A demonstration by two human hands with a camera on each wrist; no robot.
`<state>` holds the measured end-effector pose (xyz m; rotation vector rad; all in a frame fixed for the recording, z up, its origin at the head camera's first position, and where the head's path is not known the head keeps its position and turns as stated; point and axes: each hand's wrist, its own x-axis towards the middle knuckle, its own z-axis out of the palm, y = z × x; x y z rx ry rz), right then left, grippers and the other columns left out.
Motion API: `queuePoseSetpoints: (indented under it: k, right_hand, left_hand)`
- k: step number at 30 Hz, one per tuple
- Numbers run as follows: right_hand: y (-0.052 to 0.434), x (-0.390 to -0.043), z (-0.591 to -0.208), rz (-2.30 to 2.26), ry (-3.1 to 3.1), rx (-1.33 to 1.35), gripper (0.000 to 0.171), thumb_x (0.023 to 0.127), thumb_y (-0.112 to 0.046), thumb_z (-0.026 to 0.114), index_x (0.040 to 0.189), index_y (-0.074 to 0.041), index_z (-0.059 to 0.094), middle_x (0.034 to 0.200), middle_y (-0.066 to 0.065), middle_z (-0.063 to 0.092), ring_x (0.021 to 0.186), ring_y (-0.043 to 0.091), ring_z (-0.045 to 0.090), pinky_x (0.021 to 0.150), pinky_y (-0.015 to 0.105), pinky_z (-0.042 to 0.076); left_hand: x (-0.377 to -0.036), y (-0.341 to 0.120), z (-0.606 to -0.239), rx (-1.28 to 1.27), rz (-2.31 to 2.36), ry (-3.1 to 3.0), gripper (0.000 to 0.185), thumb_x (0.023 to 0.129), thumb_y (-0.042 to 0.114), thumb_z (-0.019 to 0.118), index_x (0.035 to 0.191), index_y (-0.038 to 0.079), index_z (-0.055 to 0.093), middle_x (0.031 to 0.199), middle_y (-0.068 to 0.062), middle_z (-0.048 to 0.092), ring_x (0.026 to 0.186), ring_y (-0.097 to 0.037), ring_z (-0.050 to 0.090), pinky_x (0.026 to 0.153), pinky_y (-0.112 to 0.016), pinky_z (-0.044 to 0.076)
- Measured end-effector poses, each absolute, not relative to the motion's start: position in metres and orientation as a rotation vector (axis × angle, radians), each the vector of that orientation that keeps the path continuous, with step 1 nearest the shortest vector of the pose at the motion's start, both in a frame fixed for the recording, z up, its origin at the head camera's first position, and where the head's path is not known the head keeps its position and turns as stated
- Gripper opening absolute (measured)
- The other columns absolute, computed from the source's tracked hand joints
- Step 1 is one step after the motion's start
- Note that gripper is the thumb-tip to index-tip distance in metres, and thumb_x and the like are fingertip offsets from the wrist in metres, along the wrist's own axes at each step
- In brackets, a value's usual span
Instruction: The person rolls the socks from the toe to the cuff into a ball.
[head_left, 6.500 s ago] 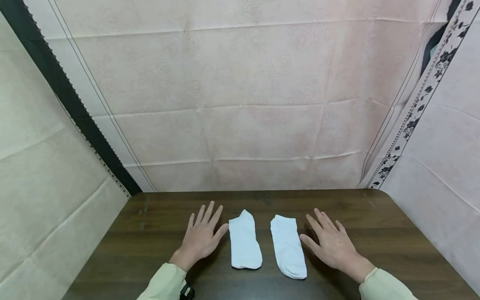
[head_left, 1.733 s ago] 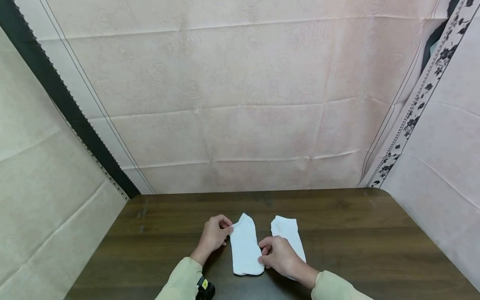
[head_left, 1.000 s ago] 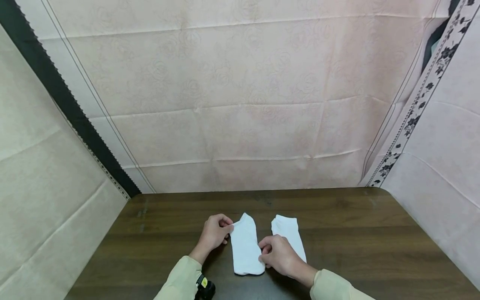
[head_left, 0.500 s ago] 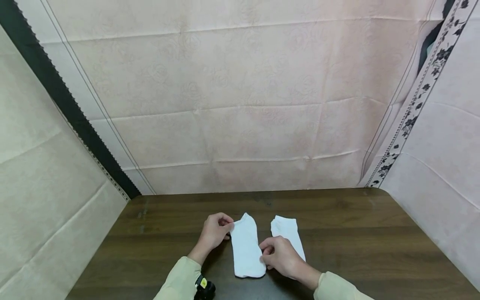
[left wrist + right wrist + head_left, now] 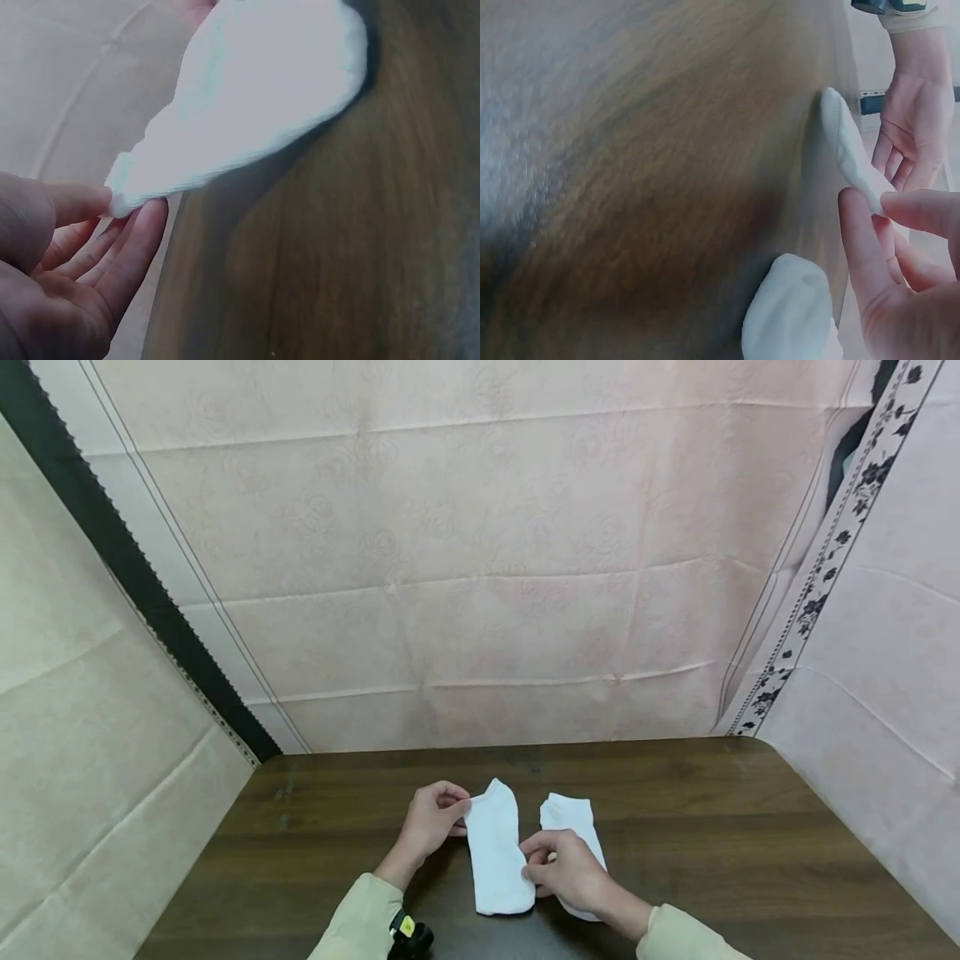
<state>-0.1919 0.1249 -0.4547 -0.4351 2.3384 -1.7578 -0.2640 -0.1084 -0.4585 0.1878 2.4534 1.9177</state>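
Head view: two short white cotton socks lie side by side on the dark wooden table. The left hand pinches the far left edge of the left sock, while the right hand pinches its right edge, partly covering the right sock just beside it.

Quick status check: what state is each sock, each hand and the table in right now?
Left sock: pinched at both side edges, left edge lifted off the table.
Right sock: flat on the table, untouched, partly hidden by the right hand.
Left hand: pinches the left sock's left edge.
Right hand: pinches the left sock's right edge.
Table: bears both socks.
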Motion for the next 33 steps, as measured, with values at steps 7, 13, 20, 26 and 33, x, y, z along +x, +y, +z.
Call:
queuePoseSetpoints:
  k: [7,13,20,26,33]
  right_hand:
    - [0.130,-0.192,-0.452,-1.796,2.304,-0.350,0.023,0.084,0.007,0.069,0.107,0.009,0.067,0.082,0.007,0.056,0.065,0.016,0.063,0.059,0.037,0.059]
    - [0.136,-0.192,-0.450,-1.818,2.265,-0.304,0.026,0.086,0.005,0.070,0.111,0.011,0.066,0.083,0.008,0.055,0.064,0.018,0.062,0.060,0.040,0.059]
    - [0.142,-0.191,-0.447,-1.815,2.247,-0.269,0.027,0.087,0.004,0.070,0.113,0.011,0.065,0.083,0.008,0.055,0.061,0.019,0.063,0.060,0.040,0.059]
    - [0.149,-0.188,-0.446,-1.845,2.197,-0.244,0.029,0.089,0.004,0.067,0.116,0.013,0.062,0.084,0.009,0.057,0.060,0.019,0.063,0.060,0.039,0.059]
    - [0.158,-0.185,-0.446,-1.876,2.146,-0.227,0.032,0.090,0.005,0.066,0.120,0.015,0.059,0.085,0.009,0.058,0.060,0.021,0.065,0.061,0.041,0.059]
  left_hand:
    - [-0.262,-0.104,-0.455,0.176,1.977,2.377,0.016,0.096,0.005,0.067,0.107,-0.006,0.064,0.088,-0.014,0.069,0.067,-0.023,0.067,0.064,-0.038,0.059]
    - [-0.261,-0.101,-0.451,0.189,2.018,2.326,0.019,0.097,0.007,0.066,0.110,-0.006,0.063,0.090,-0.016,0.070,0.064,-0.023,0.066,0.063,-0.041,0.059]
    - [-0.263,-0.096,-0.451,0.171,2.028,2.271,0.018,0.097,0.007,0.067,0.110,-0.005,0.062,0.088,-0.014,0.070,0.059,-0.022,0.066,0.060,-0.038,0.059]
    - [-0.265,-0.092,-0.452,0.180,2.035,2.253,0.017,0.097,0.008,0.067,0.109,-0.004,0.063,0.089,-0.014,0.070,0.058,-0.023,0.068,0.058,-0.038,0.059]
    - [-0.261,-0.082,-0.445,0.235,2.049,2.227,0.019,0.098,0.004,0.063,0.112,-0.009,0.060,0.093,-0.019,0.070,0.058,-0.030,0.069,0.056,-0.041,0.058]
